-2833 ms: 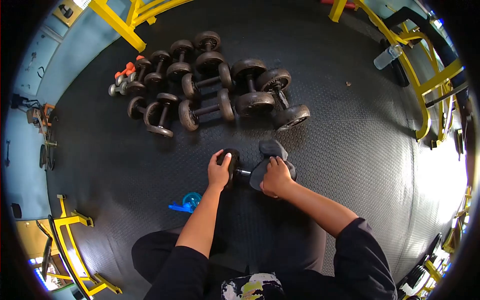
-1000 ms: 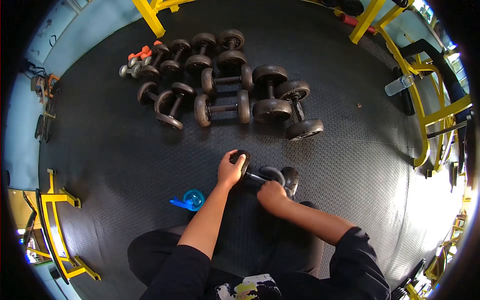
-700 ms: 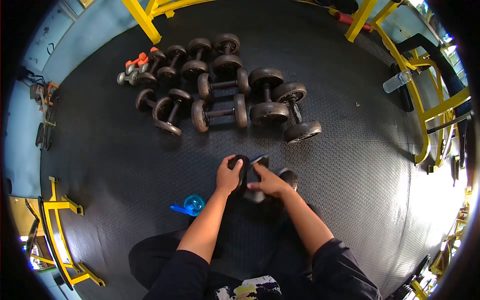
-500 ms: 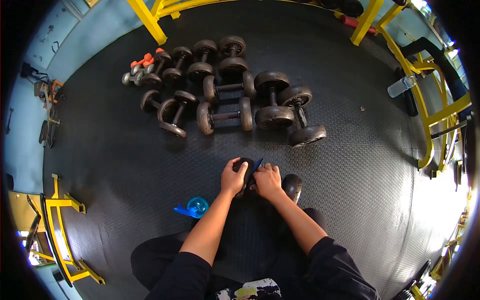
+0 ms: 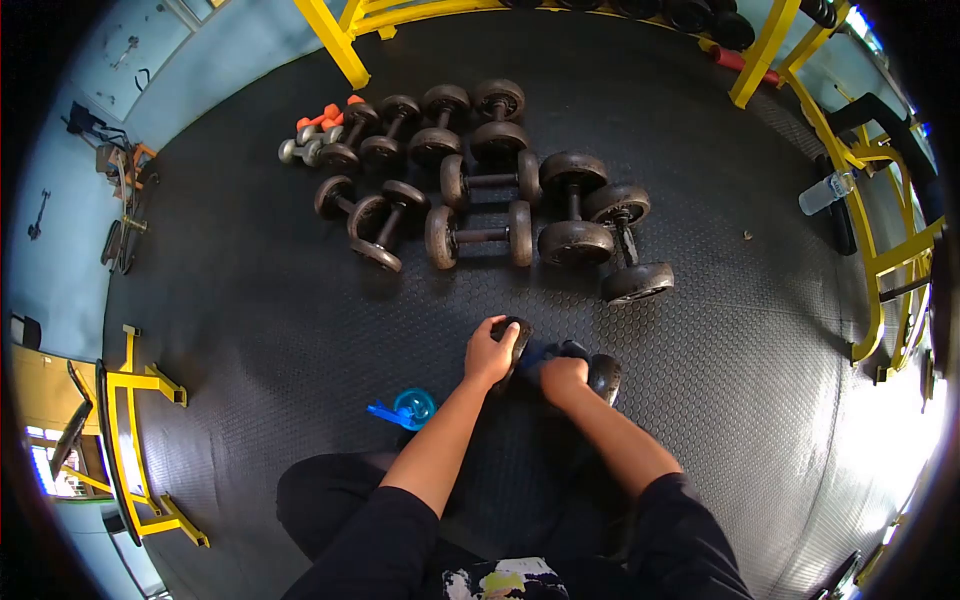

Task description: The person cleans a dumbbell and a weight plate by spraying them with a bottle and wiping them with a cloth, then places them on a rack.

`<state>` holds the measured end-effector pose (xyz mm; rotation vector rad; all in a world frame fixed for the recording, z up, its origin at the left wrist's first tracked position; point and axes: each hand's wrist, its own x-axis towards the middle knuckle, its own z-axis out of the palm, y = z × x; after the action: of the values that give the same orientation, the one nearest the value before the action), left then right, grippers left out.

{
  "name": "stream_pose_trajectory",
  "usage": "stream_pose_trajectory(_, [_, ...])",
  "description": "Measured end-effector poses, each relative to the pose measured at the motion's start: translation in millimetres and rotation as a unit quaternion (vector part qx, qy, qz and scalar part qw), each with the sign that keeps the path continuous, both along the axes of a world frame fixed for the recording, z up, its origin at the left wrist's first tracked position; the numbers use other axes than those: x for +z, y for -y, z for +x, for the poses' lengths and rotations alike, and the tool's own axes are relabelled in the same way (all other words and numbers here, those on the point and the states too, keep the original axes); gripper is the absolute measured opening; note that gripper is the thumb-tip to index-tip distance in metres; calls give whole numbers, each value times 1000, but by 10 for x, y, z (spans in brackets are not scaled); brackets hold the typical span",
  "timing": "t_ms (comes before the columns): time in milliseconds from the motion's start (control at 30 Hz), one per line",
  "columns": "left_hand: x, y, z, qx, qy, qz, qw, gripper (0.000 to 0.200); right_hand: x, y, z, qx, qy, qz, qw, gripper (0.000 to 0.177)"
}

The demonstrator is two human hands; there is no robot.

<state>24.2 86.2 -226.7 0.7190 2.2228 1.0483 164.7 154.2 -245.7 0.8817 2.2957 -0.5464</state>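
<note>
The right hand (image 5: pixel 565 382) has just been drawn away from the left hand (image 5: pixel 490 357), so the dark cloth (image 5: pixel 573 349) is now worked farther along the dumbbell (image 5: pixel 604 378), toward its opposite end. The cloth is bunched in the closed right hand, soft and blurred; the bar beneath is hidden. One thick, rounded black weight is gripped by the left hand; the other is seen just right of the right hand. A translucent blue bottle (image 5: pixel 414 408) is left of the left forearm, on dark rubber floor (image 5: pixel 735 340) patterned with raised shapes.
</note>
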Motion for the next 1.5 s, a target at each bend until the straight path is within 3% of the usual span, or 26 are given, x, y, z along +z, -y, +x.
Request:
stream_pose_trajectory(67, [-36, 13, -1, -2, -3, 14, 1000, 49, 239, -48, 93, 144, 85, 18, 986, 27])
stream_pose_trajectory(200, [-85, 32, 0, 3, -2, 31, 1000, 49, 225, -29, 25, 156, 80, 43, 984, 29])
stream_pose_trajectory(267, [-100, 33, 5, 10, -6, 30, 999, 48, 102, -121, -53, 44, 40, -71, 996, 38])
stream_pose_trajectory(367, [-109, 22, 2, 23, 17, 18, 999, 49, -224, -66, -260, -33, -28, -87, 995, 48])
stream_pose_trajectory(433, [-33, 35, 26, 20, 7, 12, 1000, 48, -160, -29, -182, -47, -59, -99, 992, 47])
stream_pose_trajectory(500, [45, 14, 20, 14, -8, 10, 1000, 47, -105, 206, -100, -106, -140, 27, 984, 43])
stream_pose_trajectory(567, [22, 24, 30, 15, -21, 2, 1000, 43, -148, 396, -26, -113, -155, 72, 979, 42])
stream_pose_trajectory(667, [-55, 74, 20, 5, -49, 10, 999, 44, -253, 634, 201, -135, -381, 166, 900, 42])
stream_pose_trajectory(767, [20, 103, 55, 0, -48, 8, 999, 45, 92, 754, 276, -173, -382, 95, 903, 42])
stream_pose_trajectory(900, [49, 136, 68, -50, -69, -56, 995, 54, 75, 1110, 310, -213, -384, -1, 898, 41])
stream_pose_trajectory(967, [-42, 172, 8, -76, -2, -93, 993, 63, 15, 1253, 369, -159, -412, -7, 897, 43])
stream_pose_trajectory(1067, [-33, 296, 81, -143, -53, -98, 984, 77, -199, 1486, 421, -157, -327, 17, 932, 57])
stream_pose_trajectory(1100, [31, 304, 42, -186, -29, -112, 976, 88, -261, 1516, 431, -155, -283, 4, 946, 62])
stream_pose_trajectory(1167, [467, 349, -5, -315, 4, -152, 937, 89, -471, 1537, 567, -124, -281, -5, 952, 69])
stream_pose_trajectory(1233, [929, 519, -26, -325, 3, -166, 931, 84, -405, 1576, 549, -93, -276, -15, 957, 76])
stream_pose_trajectory(1300, [1388, 670, -58, -413, -4, -143, 899, 76, -144, 1537, 529, -122, -194, -80, 970, 87])
stream_pose_trajectory(1333, [1728, 750, -43, -443, -73, -163, 879, 70, -306, 1518, 498, -123, -237, -84, 960, 76])
stream_pose_trajectory(1367, [2083, 861, -14, -456, -104, -161, 869, 67, -214, 1535, 492, -125, -236, -86, 960, 76])
stream_pose_trajectory(1433, [2438, 1085, -75, -458, -109, -103, 876, 65, 143, 1388, 421, -143, -231, -48, 961, 54])
stream_pose_trajectory(1500, [2745, 1297, -97, -456, -89, -93, 881, 64, 320, 1325, 447, -138, -348, 91, 923, 33])
